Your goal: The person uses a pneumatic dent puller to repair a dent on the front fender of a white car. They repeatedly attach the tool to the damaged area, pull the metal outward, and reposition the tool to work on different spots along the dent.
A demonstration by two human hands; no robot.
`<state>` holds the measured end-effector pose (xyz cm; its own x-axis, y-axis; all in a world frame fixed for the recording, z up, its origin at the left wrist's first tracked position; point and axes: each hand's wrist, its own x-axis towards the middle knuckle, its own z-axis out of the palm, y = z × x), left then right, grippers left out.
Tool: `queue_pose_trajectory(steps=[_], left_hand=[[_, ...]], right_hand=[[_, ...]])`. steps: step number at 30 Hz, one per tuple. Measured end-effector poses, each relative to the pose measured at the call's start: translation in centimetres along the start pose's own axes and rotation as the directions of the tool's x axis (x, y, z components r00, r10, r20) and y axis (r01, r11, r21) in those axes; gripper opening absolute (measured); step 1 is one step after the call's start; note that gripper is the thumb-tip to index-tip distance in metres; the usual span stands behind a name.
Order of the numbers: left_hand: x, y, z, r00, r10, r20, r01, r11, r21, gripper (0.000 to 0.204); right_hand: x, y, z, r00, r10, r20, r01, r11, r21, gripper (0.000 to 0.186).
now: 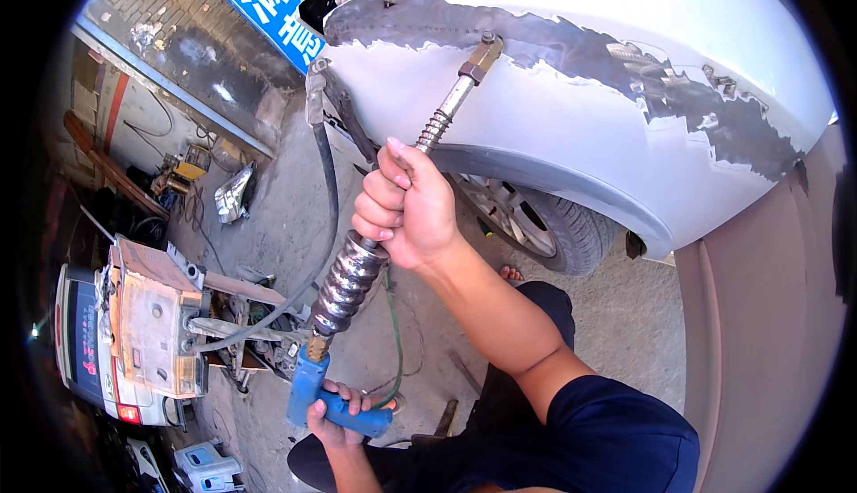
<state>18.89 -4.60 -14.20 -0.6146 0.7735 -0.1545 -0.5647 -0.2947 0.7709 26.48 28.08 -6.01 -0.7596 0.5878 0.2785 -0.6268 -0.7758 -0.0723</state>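
Observation:
A slide-hammer dent puller [348, 286] slants across the middle of the head view, with a blue pistol grip, a shiny ribbed weight and a spring near its far end. My left hand [341, 411] is closed round the blue grip at the lower end. Higher up, my right hand [409, 207] wraps the shaft just above the ribbed weight. The puller's brass-coloured tip [483, 55] meets the bare grey metal strip [553, 42] on the white car fender [571, 122]. Whether the tip is attached there cannot be made out.
Below the fender is a car wheel [527, 225]. A clamp [316, 82] at the panel's left edge carries a thick grey cable [332, 189] to a worn box-shaped machine [156, 323]. A thin green cord [395, 350] hangs by the grip. Behind stands another white vehicle [85, 341].

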Motion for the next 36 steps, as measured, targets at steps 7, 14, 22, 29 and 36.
queue_pose_trajectory(steps=[7, 14, 22, 29, 36], left_hand=[[-0.04, -0.27, -0.26, 1.0, -0.003, 0.007, 0.003, 1.0, -0.021, 0.034], [-0.22, -0.22, -0.18, 1.0, 0.014, 0.013, -0.014, 1.0, 0.002, 0.034], [-0.25, -0.27, 0.04, 1.0, 0.013, 0.02, -0.013, 1.0, 0.015, 0.033], [-0.23, -0.56, 0.11, 1.0, 0.001, 0.023, -0.002, 1.0, 0.029, 0.032], [-0.35, -0.41, 0.26, 1.0, -0.003, 0.01, 0.003, 0.999, 0.037, 0.032]], right_hand=[[0.01, 0.12, -0.26, 1.0, 0.002, -0.002, -0.002, 1.0, -0.015, 0.04], [-0.07, 0.15, 0.0, 0.999, -0.007, -0.044, 0.006, 1.0, -0.02, 0.038], [-0.12, 0.06, -0.01, 0.999, -0.01, -0.042, 0.01, 1.0, -0.004, 0.037], [-0.32, -0.41, -0.06, 0.999, 0.003, -0.038, -0.004, 1.0, -0.026, 0.037], [-0.29, -0.23, -0.27, 0.999, 0.007, -0.047, -0.007, 1.0, -0.007, 0.037]])
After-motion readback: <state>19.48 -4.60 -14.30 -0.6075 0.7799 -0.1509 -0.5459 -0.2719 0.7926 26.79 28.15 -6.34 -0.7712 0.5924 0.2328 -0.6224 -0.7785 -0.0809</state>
